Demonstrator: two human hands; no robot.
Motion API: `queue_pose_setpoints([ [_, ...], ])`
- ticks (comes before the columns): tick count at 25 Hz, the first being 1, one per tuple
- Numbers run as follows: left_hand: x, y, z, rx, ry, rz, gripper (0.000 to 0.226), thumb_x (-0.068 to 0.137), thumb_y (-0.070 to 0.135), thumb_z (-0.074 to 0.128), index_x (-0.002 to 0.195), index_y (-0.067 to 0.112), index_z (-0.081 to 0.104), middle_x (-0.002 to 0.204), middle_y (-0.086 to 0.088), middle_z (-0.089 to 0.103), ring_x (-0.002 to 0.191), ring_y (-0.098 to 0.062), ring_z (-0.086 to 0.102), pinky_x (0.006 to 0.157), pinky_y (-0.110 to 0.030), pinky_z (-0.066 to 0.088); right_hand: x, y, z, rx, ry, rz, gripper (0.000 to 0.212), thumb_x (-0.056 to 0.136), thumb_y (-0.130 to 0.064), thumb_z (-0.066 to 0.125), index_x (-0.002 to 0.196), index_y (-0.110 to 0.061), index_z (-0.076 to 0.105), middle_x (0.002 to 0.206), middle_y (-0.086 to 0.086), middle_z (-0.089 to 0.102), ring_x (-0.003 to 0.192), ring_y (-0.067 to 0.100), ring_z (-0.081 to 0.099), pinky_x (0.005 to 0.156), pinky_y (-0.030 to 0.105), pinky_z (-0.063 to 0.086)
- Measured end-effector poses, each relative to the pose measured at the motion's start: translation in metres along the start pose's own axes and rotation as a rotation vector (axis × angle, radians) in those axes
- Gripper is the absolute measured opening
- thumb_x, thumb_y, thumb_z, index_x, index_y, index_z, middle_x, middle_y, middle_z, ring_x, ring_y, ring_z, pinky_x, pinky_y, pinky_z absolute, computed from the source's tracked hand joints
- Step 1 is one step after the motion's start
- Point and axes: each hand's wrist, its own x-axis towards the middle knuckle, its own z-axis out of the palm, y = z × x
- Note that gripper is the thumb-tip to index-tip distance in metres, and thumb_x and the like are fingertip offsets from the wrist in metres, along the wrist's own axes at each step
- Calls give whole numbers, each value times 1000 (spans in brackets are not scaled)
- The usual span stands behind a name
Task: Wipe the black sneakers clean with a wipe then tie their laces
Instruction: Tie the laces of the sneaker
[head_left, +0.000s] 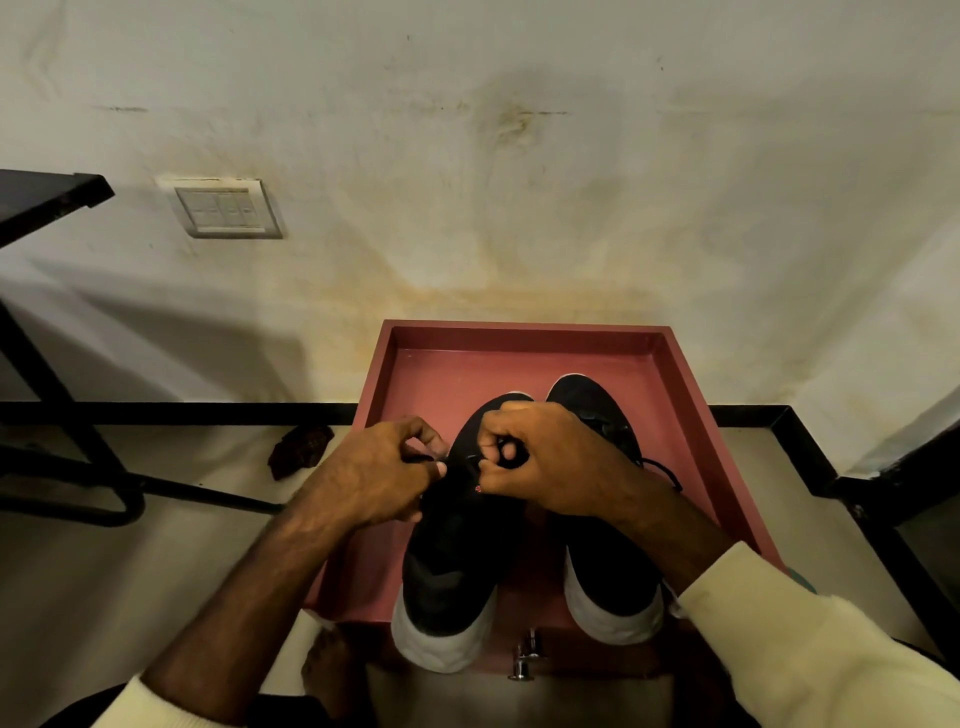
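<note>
A dark crumpled cloth (301, 450) lay on the floor left of the red tray (524, 330). Your left hand (376, 470) pinched one end of the black lace (418, 459) just off the left flank of the left sneaker (457, 551), its fingers (427, 431) curled tight around the strand. Over the same shoe's tongue, your right hand (545, 460) gripped the lace's other strand with clenched fingers, the two hands close together above the eyelets. The right sneaker (608, 564) stood just beside the first, partly behind your right wrist, its loose lace (665, 470) trailing to the right. Both sneakers sat in the tray, toes toward the wall and white heels at its near edge, above a metal knob (527, 657).
</note>
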Motion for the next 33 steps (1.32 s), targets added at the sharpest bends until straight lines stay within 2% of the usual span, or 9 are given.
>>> queue_pose_setpoints([
  [6, -3, -1, 0, 101, -28, 81, 3, 95, 25, 70, 94, 25, 73, 94, 5, 76, 73, -11, 74, 62, -16, 59, -5, 12, -10, 175, -138, 121, 10, 93, -30, 74, 89, -21, 71, 81, -4, 71, 74, 11, 68, 74, 32, 58],
  [13, -1, 1, -15, 188, -120, 74, 22, 80, 51, 80, 86, 29, 78, 85, 12, 74, 81, 0, 66, 77, -20, 52, -6, 24, -33, 215, 9, 279, 17, 102, -36, 63, 111, -32, 77, 103, -16, 78, 94, -5, 71, 89, 19, 55],
  [16, -3, 4, -30, 102, 32, 58, 24, 88, 52, 70, 86, 29, 78, 94, 16, 73, 95, -1, 64, 86, -28, 48, -6, 24, -38, 232, 92, 310, 17, 103, -33, 62, 111, -32, 77, 109, -19, 77, 102, -6, 70, 94, 25, 57],
  [19, -5, 2, -42, -62, 200, 27, 31, 101, 44, 57, 92, 23, 77, 98, -4, 73, 109, -22, 61, 94, -47, 52, -8, 28, -48, 208, 185, 345, 17, 104, -31, 61, 110, -31, 78, 108, -18, 77, 105, -1, 70, 98, 32, 57],
  [21, -5, 0, -48, -71, 277, 7, 31, 103, 44, 53, 88, 26, 74, 95, -10, 72, 71, -16, 60, 89, -51, 57, -11, 29, -55, 186, 193, 350, 18, 104, -30, 60, 112, -32, 77, 112, -19, 75, 109, -2, 67, 99, 29, 53],
  [22, -5, -1, -50, -75, 323, 1, 30, 103, 44, 52, 88, 27, 72, 93, -11, 73, 80, -22, 68, 82, -44, 59, -12, 30, -58, 172, 194, 351, 18, 105, -29, 60, 112, -30, 76, 113, -19, 75, 110, -2, 67, 100, 28, 53],
  [26, -1, -4, -60, -110, 558, -23, 31, 108, 37, 45, 110, 18, 69, 93, -2, 66, 65, -6, 53, 35, -11, 39, -15, 42, -67, 107, 253, 368, 17, 103, -28, 62, 109, -30, 78, 108, -19, 76, 107, -1, 69, 103, 34, 55],
  [30, 1, -13, -67, -308, 626, 98, 31, 108, 41, 44, 113, 26, 70, 88, -12, 62, 60, -8, 49, 39, -17, 40, -16, 44, -66, 164, 293, 373, 16, 103, -29, 63, 108, -29, 79, 106, -19, 77, 103, -3, 70, 103, 35, 57],
  [33, -3, -4, -61, -510, 503, 280, 23, 107, 33, 48, 113, 24, 69, 86, 2, 69, 59, -11, 51, 46, -22, 45, -15, 34, -62, 310, 346, 338, 17, 103, -29, 63, 109, -30, 79, 99, -16, 78, 89, -1, 70, 87, 30, 58],
])
